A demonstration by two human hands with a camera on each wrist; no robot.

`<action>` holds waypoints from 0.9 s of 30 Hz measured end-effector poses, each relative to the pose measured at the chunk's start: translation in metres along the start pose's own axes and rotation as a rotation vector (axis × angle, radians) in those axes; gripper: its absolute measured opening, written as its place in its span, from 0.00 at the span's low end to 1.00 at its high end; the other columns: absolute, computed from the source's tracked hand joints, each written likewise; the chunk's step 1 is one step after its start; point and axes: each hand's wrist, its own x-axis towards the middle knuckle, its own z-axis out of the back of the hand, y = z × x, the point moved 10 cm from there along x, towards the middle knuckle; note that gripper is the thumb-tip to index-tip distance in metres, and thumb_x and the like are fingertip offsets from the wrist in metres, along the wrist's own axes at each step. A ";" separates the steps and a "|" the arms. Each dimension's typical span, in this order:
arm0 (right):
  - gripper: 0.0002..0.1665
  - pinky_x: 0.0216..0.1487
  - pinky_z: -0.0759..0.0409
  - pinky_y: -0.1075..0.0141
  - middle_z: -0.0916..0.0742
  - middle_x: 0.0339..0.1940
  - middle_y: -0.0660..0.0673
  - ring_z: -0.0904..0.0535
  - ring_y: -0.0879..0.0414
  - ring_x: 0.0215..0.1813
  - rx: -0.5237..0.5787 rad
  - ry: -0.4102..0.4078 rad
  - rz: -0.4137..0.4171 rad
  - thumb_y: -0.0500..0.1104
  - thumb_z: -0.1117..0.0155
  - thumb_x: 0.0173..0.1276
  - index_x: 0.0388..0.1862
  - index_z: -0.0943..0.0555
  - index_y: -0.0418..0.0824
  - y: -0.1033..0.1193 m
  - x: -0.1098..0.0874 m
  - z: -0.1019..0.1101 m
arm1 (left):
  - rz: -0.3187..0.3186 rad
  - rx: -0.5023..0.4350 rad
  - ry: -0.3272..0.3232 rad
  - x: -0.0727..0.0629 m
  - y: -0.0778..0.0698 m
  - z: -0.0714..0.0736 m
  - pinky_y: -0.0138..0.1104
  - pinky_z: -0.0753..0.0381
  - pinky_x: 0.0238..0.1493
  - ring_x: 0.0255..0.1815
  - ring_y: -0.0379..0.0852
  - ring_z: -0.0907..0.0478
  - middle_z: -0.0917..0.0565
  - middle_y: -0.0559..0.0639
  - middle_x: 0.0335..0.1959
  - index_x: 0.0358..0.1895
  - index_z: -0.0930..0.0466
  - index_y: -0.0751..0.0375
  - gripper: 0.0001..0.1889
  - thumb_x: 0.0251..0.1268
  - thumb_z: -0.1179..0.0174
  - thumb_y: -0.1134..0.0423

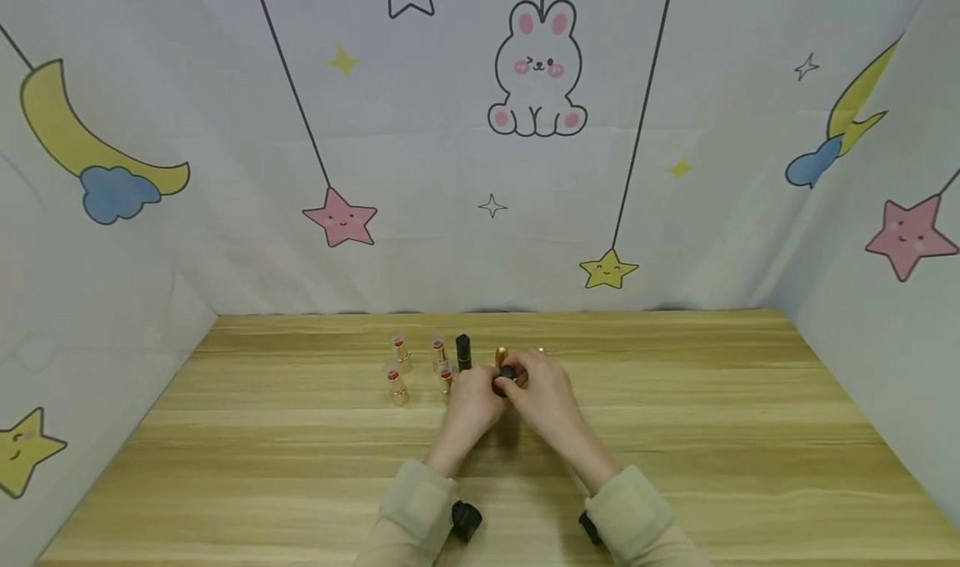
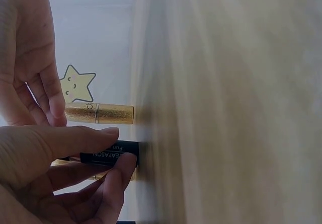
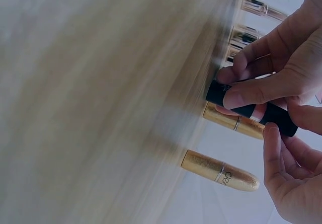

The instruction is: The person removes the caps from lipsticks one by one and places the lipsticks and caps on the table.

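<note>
A black lipstick (image 3: 215, 90) is held between both hands, with a pale shiny band showing between its base and its cap (image 3: 283, 121). My left hand (image 1: 474, 393) grips the base with thumb and fingers, low over the table; white lettering shows on it in the left wrist view. Fingers and thumb of my right hand (image 1: 546, 388) pinch the cap end. Just beyond the hands stands a gold lipstick (image 1: 502, 356), and a second gold lipstick (image 3: 216, 171) stands farther right, mostly hidden by the right hand in the head view.
Left of the hands, several lipsticks with clear caps (image 1: 397, 386) stand upright on the wooden table (image 1: 300, 450). Another black lipstick (image 1: 463, 352) stands just behind the left hand. A printed white cloth (image 1: 420, 150) hangs along the table's back edge and sides.
</note>
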 end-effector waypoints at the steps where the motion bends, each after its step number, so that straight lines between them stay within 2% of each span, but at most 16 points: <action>1: 0.09 0.33 0.26 0.69 0.17 0.30 0.48 0.24 0.60 0.31 0.002 -0.001 0.000 0.42 0.29 0.60 0.38 0.17 0.41 0.000 0.000 0.000 | -0.001 0.003 0.000 0.000 0.000 0.000 0.32 0.40 0.23 0.18 0.44 0.37 0.27 0.49 0.15 0.17 0.24 0.61 0.08 0.45 0.37 0.74; 10: 0.09 0.34 0.23 0.68 0.17 0.29 0.47 0.23 0.60 0.30 0.033 -0.026 -0.017 0.41 0.29 0.59 0.38 0.16 0.40 -0.005 -0.003 0.007 | 0.001 -0.016 0.031 -0.003 -0.004 -0.002 0.34 0.31 0.25 0.21 0.46 0.25 0.16 0.55 0.21 0.25 0.16 0.64 0.03 0.47 0.32 0.70; 13: 0.09 0.35 0.22 0.67 0.16 0.30 0.47 0.22 0.60 0.30 0.034 -0.033 -0.021 0.41 0.29 0.59 0.38 0.16 0.40 -0.007 -0.004 0.009 | -0.015 -0.016 0.030 -0.004 -0.007 -0.001 0.33 0.31 0.24 0.19 0.44 0.26 0.16 0.54 0.21 0.26 0.16 0.64 0.03 0.46 0.32 0.70; 19: 0.10 0.35 0.21 0.67 0.15 0.32 0.45 0.20 0.58 0.33 0.043 -0.049 -0.014 0.41 0.29 0.59 0.38 0.16 0.39 -0.008 -0.007 0.013 | -0.038 -0.033 0.029 -0.006 -0.010 -0.001 0.28 0.37 0.19 0.16 0.39 0.35 0.19 0.51 0.17 0.25 0.16 0.62 0.03 0.44 0.33 0.72; 27: 0.09 0.37 0.18 0.67 0.13 0.34 0.45 0.17 0.56 0.35 0.125 -0.052 -0.060 0.39 0.30 0.59 0.39 0.16 0.37 -0.016 -0.013 0.020 | -0.013 -0.059 0.078 -0.011 -0.013 0.000 0.30 0.32 0.25 0.21 0.40 0.27 0.16 0.50 0.22 0.27 0.14 0.61 0.04 0.46 0.31 0.69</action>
